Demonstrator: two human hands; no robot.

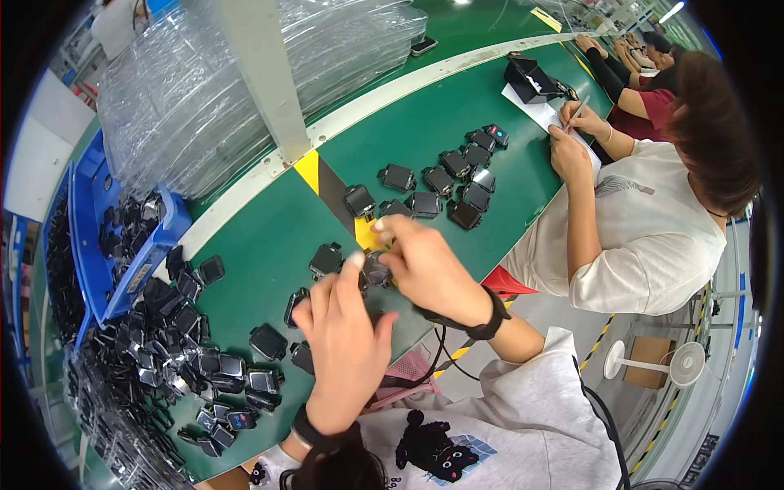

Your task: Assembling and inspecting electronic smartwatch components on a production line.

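Observation:
Black square smartwatch cases without straps lie on the green table in front of me. My right hand [437, 265] is at one dark watch case [376, 268], with its thumb and curled fingers against the edge; motion blurs the grip a little. My left hand [343, 343] is palm down beside it, fingers stretched and thumb apart, with nothing visible in it. Its index fingertip comes close to the same case. Around the left hand lie a watch case [326, 260] just beyond the fingers, another [296, 308] at the fingertips and one [267, 342] to the left.
A big pile of watch cases [175, 327] covers the table's left side, beside a blue bin [122, 278] holding more. Clear plastic trays [188, 98] are stacked behind a pale post [265, 73]. More cases [438, 180] lie right of the striped tape, near a co-worker [645, 220] writing on paper.

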